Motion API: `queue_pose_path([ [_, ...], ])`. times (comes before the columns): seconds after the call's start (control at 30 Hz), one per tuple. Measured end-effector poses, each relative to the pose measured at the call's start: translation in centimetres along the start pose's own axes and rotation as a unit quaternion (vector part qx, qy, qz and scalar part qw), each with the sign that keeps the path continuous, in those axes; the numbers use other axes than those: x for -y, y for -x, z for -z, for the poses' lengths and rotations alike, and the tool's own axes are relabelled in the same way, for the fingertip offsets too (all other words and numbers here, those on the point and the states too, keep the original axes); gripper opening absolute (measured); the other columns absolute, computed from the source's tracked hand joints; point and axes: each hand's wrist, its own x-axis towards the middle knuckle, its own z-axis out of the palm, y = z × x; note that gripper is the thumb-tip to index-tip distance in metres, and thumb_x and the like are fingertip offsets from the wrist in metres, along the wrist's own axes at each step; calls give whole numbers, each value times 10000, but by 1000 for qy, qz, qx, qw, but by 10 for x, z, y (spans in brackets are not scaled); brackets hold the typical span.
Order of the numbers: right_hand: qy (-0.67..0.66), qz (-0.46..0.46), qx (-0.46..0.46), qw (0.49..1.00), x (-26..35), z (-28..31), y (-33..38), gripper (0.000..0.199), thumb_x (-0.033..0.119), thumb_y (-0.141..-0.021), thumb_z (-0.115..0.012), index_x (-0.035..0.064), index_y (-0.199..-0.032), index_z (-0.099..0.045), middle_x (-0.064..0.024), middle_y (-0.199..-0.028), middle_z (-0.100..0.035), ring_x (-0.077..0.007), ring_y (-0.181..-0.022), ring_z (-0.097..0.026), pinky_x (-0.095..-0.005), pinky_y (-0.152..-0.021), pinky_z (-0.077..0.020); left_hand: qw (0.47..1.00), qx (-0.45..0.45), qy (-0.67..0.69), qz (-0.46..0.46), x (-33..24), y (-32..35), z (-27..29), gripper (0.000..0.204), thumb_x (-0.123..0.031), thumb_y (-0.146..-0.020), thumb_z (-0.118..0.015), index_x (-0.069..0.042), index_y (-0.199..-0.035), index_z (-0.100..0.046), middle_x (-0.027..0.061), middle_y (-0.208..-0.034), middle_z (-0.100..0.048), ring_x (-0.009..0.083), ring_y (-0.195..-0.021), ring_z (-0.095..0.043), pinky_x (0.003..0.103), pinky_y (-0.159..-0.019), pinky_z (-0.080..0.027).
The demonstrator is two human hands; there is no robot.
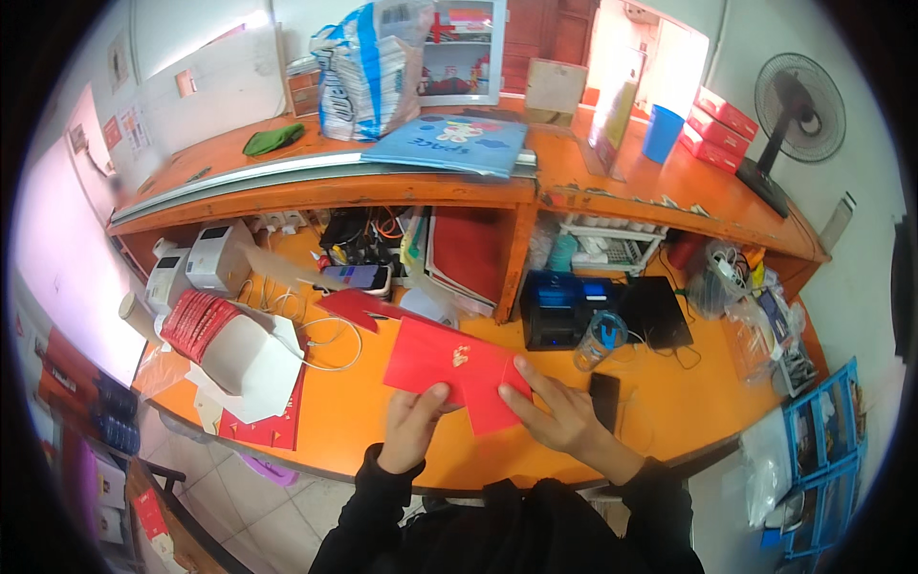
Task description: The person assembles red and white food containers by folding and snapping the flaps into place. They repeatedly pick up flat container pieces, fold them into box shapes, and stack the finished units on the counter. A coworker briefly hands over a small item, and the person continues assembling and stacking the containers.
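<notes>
Both my hands hold a red paper envelope [435,354] with a small gold emblem, above the front of the orange desk. It looks partly folded, one part angled down toward me. My left hand [411,429] pinches its lower left edge, thumb on top. On its right end press the thumb and fingers of my right hand [566,413]. Behind it another red paper piece [356,308] lies on the desk. To the left, an open white carton [251,356] holds a row of red envelopes [198,325], beside red printed sheets [273,421].
A phone [604,397] lies right of my right hand, near a clear cup [601,342] and a dark blue printer [564,308]. A white cable [330,364] loops beside the carton. An orange raised shelf [449,188] spans the back; a fan [798,110] stands at far right.
</notes>
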Motion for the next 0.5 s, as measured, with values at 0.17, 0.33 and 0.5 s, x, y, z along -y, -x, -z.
queue_pose_path([
  [0.17,105,-119,49,986,8,-20,15,451,76,-720,-568,13,-1164,-514,-189,-1224,-475,-187,-712,-604,-228,-575,-506,999,1,-31,6,45,0,-17,328,-128,-914,-415,-37,-1227,-377,93,-1158,-503,186,-1048,-524,348,-875,-460],
  [0.33,-8,-227,81,971,23,-33,23,419,162,-783,-564,29,-1176,-504,-160,-1270,-418,-233,-834,-570,-286,-626,-499,985,-16,-168,-34,75,5,-7,337,-79,-908,-418,-19,-1233,-350,107,-1144,-493,167,-992,-522,321,-843,-467],
  [0.5,-102,-286,-9,953,22,-30,53,445,263,-791,-584,60,-1178,-500,-141,-1168,-473,-284,-943,-516,-371,-793,-422,955,-123,-263,-60,104,14,0,352,-63,-898,-454,-12,-1225,-337,121,-1101,-507,161,-912,-539,263,-722,-487],
])
